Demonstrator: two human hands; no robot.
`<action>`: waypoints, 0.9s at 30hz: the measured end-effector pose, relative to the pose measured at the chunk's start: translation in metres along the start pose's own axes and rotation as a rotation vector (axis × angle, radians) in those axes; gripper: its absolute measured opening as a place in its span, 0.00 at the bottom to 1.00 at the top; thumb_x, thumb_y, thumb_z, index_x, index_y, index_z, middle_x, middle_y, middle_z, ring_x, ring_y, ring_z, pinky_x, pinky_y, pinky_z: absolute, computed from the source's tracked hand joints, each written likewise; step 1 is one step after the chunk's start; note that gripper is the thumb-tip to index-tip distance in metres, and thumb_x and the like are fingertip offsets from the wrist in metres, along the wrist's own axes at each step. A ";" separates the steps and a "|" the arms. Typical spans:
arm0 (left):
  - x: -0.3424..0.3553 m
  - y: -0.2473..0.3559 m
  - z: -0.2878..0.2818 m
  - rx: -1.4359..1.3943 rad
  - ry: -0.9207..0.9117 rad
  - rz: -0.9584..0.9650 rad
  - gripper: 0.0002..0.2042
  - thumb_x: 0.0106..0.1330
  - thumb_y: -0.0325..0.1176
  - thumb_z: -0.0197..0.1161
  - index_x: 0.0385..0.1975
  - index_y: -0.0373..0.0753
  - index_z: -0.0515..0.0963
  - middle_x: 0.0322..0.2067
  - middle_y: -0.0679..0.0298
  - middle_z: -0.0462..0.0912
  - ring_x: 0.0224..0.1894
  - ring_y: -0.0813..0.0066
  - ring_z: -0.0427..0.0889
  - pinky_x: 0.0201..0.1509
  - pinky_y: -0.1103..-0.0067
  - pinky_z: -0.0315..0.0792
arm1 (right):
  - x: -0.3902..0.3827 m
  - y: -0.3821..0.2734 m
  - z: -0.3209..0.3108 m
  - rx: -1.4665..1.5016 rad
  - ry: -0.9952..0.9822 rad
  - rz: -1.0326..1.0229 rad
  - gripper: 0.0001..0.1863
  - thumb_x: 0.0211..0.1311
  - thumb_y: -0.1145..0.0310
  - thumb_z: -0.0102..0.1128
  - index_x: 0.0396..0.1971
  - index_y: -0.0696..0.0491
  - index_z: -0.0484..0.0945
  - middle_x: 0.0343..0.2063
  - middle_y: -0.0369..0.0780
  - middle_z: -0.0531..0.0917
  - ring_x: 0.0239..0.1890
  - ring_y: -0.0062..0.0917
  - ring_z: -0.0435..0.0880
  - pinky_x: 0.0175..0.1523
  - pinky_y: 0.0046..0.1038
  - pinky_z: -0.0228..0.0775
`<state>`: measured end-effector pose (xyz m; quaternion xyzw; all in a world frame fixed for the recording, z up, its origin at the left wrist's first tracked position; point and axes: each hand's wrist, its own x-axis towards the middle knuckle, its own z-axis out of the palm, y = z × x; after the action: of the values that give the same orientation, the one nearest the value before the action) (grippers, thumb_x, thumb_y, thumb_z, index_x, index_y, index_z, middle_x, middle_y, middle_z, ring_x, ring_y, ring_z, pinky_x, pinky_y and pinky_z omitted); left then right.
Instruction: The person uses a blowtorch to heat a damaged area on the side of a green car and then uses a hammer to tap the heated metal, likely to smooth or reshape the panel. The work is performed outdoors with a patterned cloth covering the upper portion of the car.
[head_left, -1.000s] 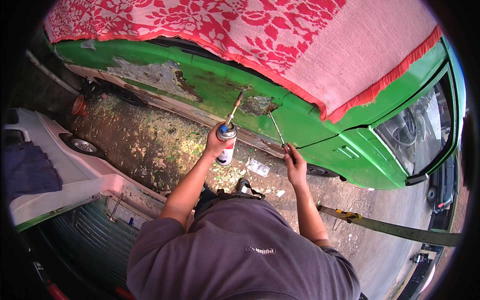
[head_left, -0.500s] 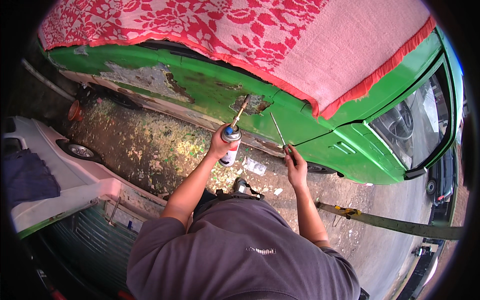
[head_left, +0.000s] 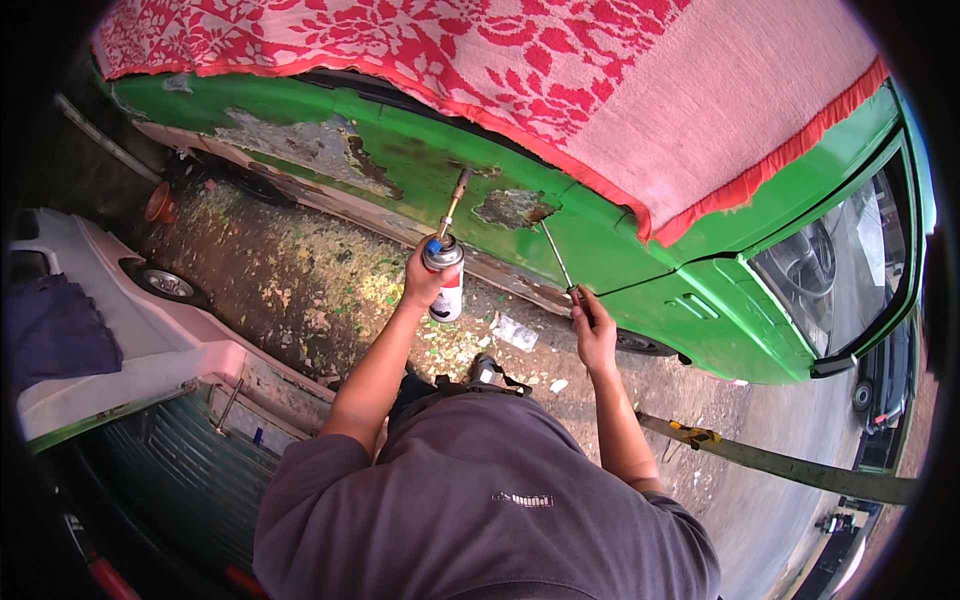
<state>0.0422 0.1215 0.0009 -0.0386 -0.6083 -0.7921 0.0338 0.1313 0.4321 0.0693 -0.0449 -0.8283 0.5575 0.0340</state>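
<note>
Two tools are gripped: the torch canister [head_left: 443, 283] in the left hand [head_left: 425, 280], the thin scraper [head_left: 556, 256] in the right hand [head_left: 592, 335], best kept close together at the bare patch [head_left: 512, 207] on the green car [head_left: 700, 290].

The left hand [head_left: 424, 283] grips a gas canister [head_left: 445, 282] with a torch nozzle [head_left: 452, 205] aimed at a bare, rusty patch [head_left: 513, 207] on a green car [head_left: 700, 300]. The right hand [head_left: 594, 330] holds a thin rod-like tool [head_left: 556, 256], its tip at that patch. A red patterned blanket [head_left: 560, 70] covers the car's top. Paint flakes litter the ground [head_left: 300, 280].
</note>
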 end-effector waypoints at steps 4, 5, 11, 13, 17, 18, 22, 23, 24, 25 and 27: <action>0.004 0.001 -0.010 0.012 0.018 0.021 0.25 0.49 0.31 0.71 0.48 0.35 0.70 0.38 0.66 0.78 0.41 0.79 0.77 0.49 0.79 0.72 | 0.003 -0.008 0.005 -0.008 -0.006 -0.014 0.20 0.64 0.74 0.53 0.56 0.59 0.70 0.46 0.46 0.82 0.50 0.26 0.81 0.53 0.24 0.68; 0.002 -0.001 -0.013 0.015 0.024 0.025 0.25 0.49 0.31 0.71 0.48 0.35 0.70 0.38 0.66 0.78 0.41 0.79 0.77 0.49 0.79 0.72 | 0.003 -0.010 0.006 -0.013 -0.010 -0.019 0.20 0.64 0.74 0.53 0.57 0.60 0.70 0.46 0.46 0.82 0.50 0.27 0.81 0.53 0.24 0.68; -0.010 -0.001 -0.045 0.125 0.064 0.003 0.25 0.48 0.33 0.73 0.46 0.35 0.71 0.38 0.64 0.80 0.39 0.78 0.79 0.46 0.77 0.74 | 0.007 -0.044 0.041 -0.181 -0.092 -0.015 0.15 0.62 0.69 0.58 0.47 0.60 0.74 0.35 0.46 0.84 0.42 0.29 0.84 0.46 0.27 0.72; -0.016 0.009 -0.054 0.309 0.057 0.009 0.26 0.49 0.32 0.73 0.47 0.34 0.71 0.38 0.65 0.80 0.39 0.79 0.79 0.46 0.78 0.73 | 0.014 -0.051 0.060 -0.309 -0.189 0.022 0.14 0.61 0.65 0.59 0.41 0.59 0.73 0.30 0.47 0.82 0.36 0.33 0.83 0.41 0.31 0.71; -0.029 0.026 -0.085 0.660 0.101 -0.003 0.30 0.45 0.36 0.76 0.48 0.32 0.71 0.37 0.60 0.81 0.39 0.74 0.80 0.45 0.77 0.74 | 0.027 -0.066 0.110 -0.370 -0.336 -0.023 0.16 0.58 0.59 0.61 0.32 0.57 0.70 0.22 0.47 0.78 0.27 0.41 0.78 0.35 0.37 0.68; -0.032 0.029 -0.092 0.747 0.125 -0.001 0.31 0.45 0.36 0.76 0.48 0.32 0.71 0.37 0.59 0.81 0.39 0.73 0.81 0.45 0.77 0.74 | 0.029 -0.071 0.124 -0.370 -0.369 -0.043 0.17 0.58 0.58 0.61 0.30 0.56 0.69 0.21 0.47 0.77 0.26 0.42 0.77 0.34 0.38 0.67; -0.044 0.068 -0.111 0.973 0.176 -0.095 0.33 0.43 0.44 0.77 0.49 0.36 0.72 0.40 0.53 0.81 0.42 0.60 0.82 0.46 0.70 0.75 | 0.038 -0.078 0.180 -0.297 -0.420 -0.090 0.18 0.57 0.59 0.62 0.24 0.56 0.66 0.17 0.47 0.74 0.22 0.41 0.74 0.31 0.37 0.66; -0.046 0.072 -0.118 0.979 0.171 -0.115 0.35 0.43 0.47 0.76 0.50 0.36 0.71 0.41 0.51 0.80 0.45 0.55 0.81 0.47 0.67 0.74 | 0.039 -0.088 0.193 -0.289 -0.430 -0.092 0.19 0.56 0.60 0.63 0.21 0.56 0.64 0.16 0.45 0.73 0.20 0.37 0.72 0.30 0.35 0.65; -0.049 0.073 -0.125 0.997 0.177 -0.132 0.36 0.43 0.47 0.76 0.51 0.37 0.70 0.42 0.51 0.80 0.45 0.54 0.81 0.47 0.67 0.74 | 0.040 -0.092 0.206 -0.249 -0.441 -0.096 0.19 0.56 0.61 0.63 0.21 0.56 0.63 0.16 0.43 0.72 0.20 0.32 0.70 0.29 0.33 0.64; -0.052 0.074 -0.132 1.014 0.182 -0.149 0.37 0.43 0.48 0.76 0.52 0.37 0.69 0.43 0.51 0.80 0.45 0.54 0.81 0.47 0.67 0.74 | 0.040 -0.096 0.220 -0.209 -0.451 -0.099 0.20 0.57 0.63 0.64 0.20 0.56 0.62 0.16 0.41 0.71 0.20 0.28 0.67 0.28 0.30 0.63; -0.055 0.080 -0.143 1.017 0.178 -0.201 0.38 0.43 0.47 0.76 0.53 0.36 0.67 0.44 0.50 0.79 0.45 0.53 0.80 0.48 0.66 0.74 | 0.041 -0.104 0.244 -0.149 -0.471 -0.110 0.21 0.57 0.63 0.65 0.20 0.55 0.60 0.16 0.38 0.69 0.20 0.22 0.64 0.28 0.27 0.62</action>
<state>0.1020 -0.0370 0.0349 0.1087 -0.9114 -0.3961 0.0236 0.0604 0.1735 0.0743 0.1293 -0.8534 0.4871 -0.1331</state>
